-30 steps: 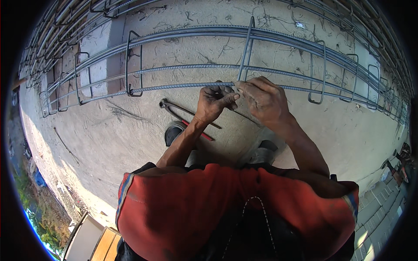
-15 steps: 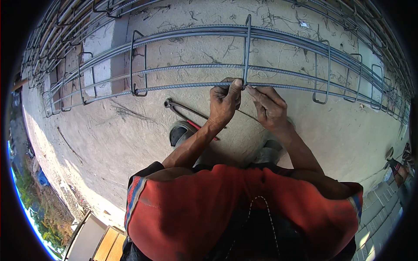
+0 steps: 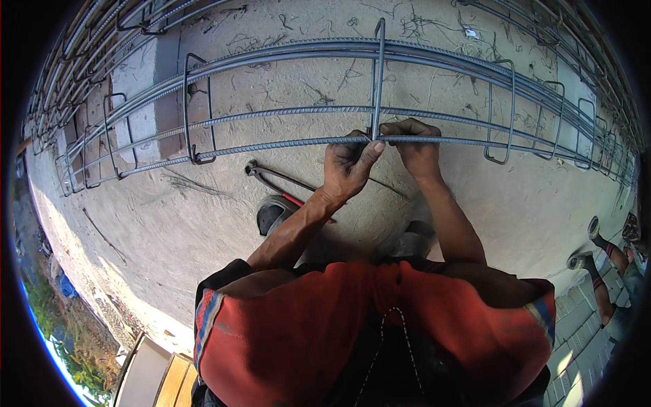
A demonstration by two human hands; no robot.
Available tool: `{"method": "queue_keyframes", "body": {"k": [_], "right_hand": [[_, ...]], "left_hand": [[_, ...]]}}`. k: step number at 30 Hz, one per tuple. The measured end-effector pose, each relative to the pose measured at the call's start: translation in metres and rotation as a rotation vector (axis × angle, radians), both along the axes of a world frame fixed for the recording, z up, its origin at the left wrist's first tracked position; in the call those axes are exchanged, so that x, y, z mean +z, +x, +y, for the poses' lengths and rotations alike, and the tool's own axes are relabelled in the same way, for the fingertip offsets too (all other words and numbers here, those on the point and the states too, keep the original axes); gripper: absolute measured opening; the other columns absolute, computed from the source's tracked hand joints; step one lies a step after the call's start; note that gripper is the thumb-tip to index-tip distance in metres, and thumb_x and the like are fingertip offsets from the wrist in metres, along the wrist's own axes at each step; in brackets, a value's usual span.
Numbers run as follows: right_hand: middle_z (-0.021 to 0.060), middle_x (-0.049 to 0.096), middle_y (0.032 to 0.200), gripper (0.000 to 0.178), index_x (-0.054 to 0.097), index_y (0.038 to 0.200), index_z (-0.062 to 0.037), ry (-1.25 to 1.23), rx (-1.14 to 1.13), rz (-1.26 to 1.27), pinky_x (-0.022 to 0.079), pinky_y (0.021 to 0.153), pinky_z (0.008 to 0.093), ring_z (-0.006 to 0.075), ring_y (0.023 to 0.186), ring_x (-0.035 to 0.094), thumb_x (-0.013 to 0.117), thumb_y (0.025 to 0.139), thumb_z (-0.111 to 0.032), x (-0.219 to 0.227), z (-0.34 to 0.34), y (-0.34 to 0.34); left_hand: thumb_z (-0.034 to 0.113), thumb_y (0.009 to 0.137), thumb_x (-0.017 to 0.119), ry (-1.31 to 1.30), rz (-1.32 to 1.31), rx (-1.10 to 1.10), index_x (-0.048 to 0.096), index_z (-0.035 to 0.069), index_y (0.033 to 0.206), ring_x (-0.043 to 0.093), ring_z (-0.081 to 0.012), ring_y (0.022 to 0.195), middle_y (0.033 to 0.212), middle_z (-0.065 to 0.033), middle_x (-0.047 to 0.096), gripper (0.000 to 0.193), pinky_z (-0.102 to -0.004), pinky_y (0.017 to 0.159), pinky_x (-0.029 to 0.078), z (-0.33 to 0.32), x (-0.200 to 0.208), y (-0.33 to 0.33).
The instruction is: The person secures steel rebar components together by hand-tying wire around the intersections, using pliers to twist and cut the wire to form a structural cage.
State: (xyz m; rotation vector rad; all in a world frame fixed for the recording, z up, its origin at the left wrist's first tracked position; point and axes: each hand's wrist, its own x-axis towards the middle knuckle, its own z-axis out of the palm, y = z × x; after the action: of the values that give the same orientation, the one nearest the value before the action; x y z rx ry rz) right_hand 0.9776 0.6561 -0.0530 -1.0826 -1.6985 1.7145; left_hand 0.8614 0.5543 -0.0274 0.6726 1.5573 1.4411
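A cage of ribbed steel rebar (image 3: 271,145) stretches across in front of me, with an upright rectangular stirrup (image 3: 379,81) at its middle. My left hand (image 3: 347,166) is closed at the stirrup's lower corner, its thumb pressed against the nearest bar and its fingers behind it. Just right of the stirrup, my right hand (image 3: 416,145) has its fingers bent together over the same bar. What is between those fingertips is too small to make out. A thin dark wire (image 3: 390,188) shows below the hands. Red-handled nippers (image 3: 274,180) lie on the floor by my left shoe.
More rebar cages (image 3: 88,64) stand at the far left and far right. Pale blocks (image 3: 146,102) are under the cage. Wire scraps (image 3: 196,184) lie about the concrete floor. Another person's legs (image 3: 600,281) show at the right, beside grey paving (image 3: 576,339).
My right hand has turned and moved up over the bar, closer to the stirrup. My left hand has shifted slightly and keeps its grip. More of the other person's legs shows.
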Motion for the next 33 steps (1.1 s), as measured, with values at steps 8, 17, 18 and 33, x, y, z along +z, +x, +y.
{"method": "queue_keyframes", "body": {"k": [8,17,18,33], "right_hand": [[0.0107,0.066,0.074,0.016,0.068,0.088,0.0012,0.633,-0.079,-0.259,0.050,0.060,0.0278,0.0180,0.064,0.064,0.071,0.075,-0.007,0.002,0.005,-0.004],[0.0112,0.063,0.077,0.014,0.068,0.091,-0.0050,0.564,0.688,-0.560,0.050,0.063,0.0373,0.0294,0.065,0.062,0.061,0.081,-0.013,0.116,0.067,-0.011],[0.0112,0.063,0.077,0.014,0.068,0.091,-0.0050,0.550,0.722,-0.495,0.050,0.063,0.0373,0.0294,0.065,0.062,0.061,0.081,-0.013,0.095,0.064,-0.033],[0.0164,0.062,0.078,0.014,0.062,0.087,-0.0013,0.615,1.177,-0.816,0.048,0.069,0.0427,0.0339,0.082,0.061,0.056,0.080,-0.011,0.129,0.074,-0.059]], "left_hand": [[0.012,0.089,0.059,0.075,0.088,0.177,0.058,-0.002,0.078,0.040,-0.0040,0.054,0.059,0.0028,0.049,0.018,-0.0218,0.047,0.031,0.014,0.002,0.021],[0.005,0.086,0.061,0.087,0.061,0.179,0.052,-0.004,0.062,0.036,-0.0082,0.049,0.054,-0.0055,0.047,0.027,-0.0260,0.044,0.029,0.010,0.002,0.025],[0.007,0.087,0.060,0.015,0.104,0.201,0.053,-0.003,0.066,0.036,-0.0059,0.052,0.056,-0.0009,0.046,0.024,-0.0240,0.046,0.029,-0.009,-0.003,0.017],[0.015,0.085,0.063,0.062,0.301,0.166,0.053,-0.001,0.063,0.042,-0.0192,0.042,0.052,-0.0142,0.048,0.030,-0.0318,0.042,0.035,0.004,-0.007,0.020]]}}
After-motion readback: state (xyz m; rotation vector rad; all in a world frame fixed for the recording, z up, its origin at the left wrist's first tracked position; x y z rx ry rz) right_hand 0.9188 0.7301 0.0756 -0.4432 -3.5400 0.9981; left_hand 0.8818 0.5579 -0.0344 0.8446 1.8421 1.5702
